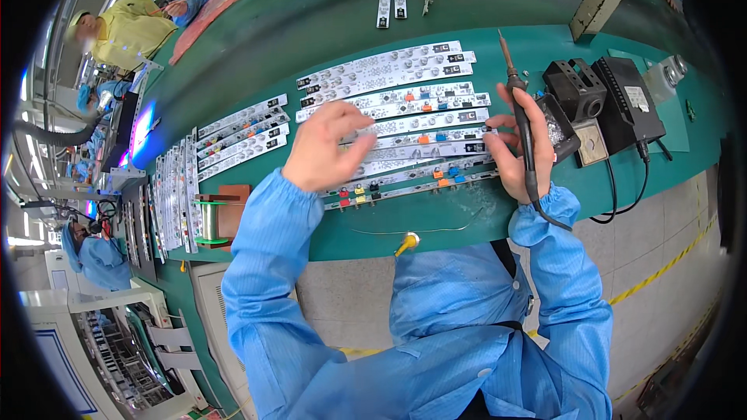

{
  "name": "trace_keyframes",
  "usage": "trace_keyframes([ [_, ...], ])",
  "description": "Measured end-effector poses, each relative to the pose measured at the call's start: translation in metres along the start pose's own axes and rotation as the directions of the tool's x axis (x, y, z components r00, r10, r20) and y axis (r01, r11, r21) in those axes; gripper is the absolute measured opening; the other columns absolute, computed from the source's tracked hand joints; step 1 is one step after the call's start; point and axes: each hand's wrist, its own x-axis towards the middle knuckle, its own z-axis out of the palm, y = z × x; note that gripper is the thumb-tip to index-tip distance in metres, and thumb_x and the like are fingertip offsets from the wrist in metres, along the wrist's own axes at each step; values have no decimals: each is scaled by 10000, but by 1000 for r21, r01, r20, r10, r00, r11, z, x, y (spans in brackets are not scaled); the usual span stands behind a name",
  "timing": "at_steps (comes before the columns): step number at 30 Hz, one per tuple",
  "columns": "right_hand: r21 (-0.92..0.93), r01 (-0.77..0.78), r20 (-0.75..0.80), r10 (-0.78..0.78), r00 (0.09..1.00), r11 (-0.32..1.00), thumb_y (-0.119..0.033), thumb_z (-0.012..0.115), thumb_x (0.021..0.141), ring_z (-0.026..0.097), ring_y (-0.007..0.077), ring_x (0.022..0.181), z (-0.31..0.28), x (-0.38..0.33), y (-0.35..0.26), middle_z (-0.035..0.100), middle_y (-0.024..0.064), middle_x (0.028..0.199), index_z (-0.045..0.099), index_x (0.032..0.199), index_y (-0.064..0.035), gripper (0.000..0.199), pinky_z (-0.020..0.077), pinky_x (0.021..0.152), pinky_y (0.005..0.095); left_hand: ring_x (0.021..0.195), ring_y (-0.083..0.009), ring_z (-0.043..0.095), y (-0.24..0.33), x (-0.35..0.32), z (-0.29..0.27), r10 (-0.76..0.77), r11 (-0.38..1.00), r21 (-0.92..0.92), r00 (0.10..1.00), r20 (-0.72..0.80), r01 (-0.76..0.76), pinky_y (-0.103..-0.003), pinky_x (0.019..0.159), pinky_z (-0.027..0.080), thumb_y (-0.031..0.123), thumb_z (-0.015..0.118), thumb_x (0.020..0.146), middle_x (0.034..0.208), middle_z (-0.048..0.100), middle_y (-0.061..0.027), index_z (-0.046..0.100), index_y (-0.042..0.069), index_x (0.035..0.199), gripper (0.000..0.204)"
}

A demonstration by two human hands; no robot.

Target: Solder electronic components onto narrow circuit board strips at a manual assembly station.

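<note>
On the green bench (436, 8), the right hand (517, 152) grips a soldering iron (520, 109) — long axis near upright, tip pointing away. Its stand (574, 87) sits empty just beside. The left hand (323, 148), fingers loosely curled, rests on the long circuit strips (405, 101).

from my feed: matt green bench mat (373, 8), white matt circuit strips (389, 70) with glossy plastic connectors, black plastic-handled soldering iron (523, 120) with metal tip, shiny wire spool (210, 219), smooth blue cloth sleeves (264, 264)
</note>
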Motion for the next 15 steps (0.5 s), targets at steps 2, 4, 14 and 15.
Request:
trace_keyframes([
  [2, 40, -12, -12, 13, 1000, 999, 117, 605, 780, 595, 159, 1012, 0, 1, 1, 460, 178, 1397, 346, 1411, -57, 704, 523, 809, 260, 924, -287, 601, 8, -9, 0, 6, 1000, 13, 998, 63, -7, -377, 783, 505, 188, 716, 758, 952, 617, -97, 698, 57, 950, 233],
  [4, 86, -23, -16, 24, 1000, 996, 120, 603, 781, 594, 160, 1018, 2, 0, 2, 459, 179, 1397, 345, 1412, -59, 705, 523, 812, 257, 910, -272, 587, 5, -16, 4, -25, 999, 36, 990, 141, 20, -348, 770, 490, 124, 717, 760, 946, 608, -102, 682, 51, 978, 233],
  [14, -273, 179, 126, -149, 981, 945, 110, 658, 709, 646, 293, 954, 5, 0, 1, 593, 183, 1185, 491, 1306, -32, 636, 529, 813, 340, 855, -289, 574, -9, -15, 14, 9, 999, 41, 992, 128, -15, -388, 738, 482, 144, 688, 777, 883, 577, -100, 669, 45, 907, 164],
  [15, -271, 178, 129, -148, 981, 946, 110, 658, 709, 646, 293, 954, 6, 0, 2, 593, 183, 1185, 491, 1306, -32, 636, 529, 813, 340, 863, -296, 576, -9, -16, 15, 3, 1000, 19, 993, 114, -6, -396, 741, 482, 137, 686, 778, 892, 579, -101, 658, 42, 911, 166],
])
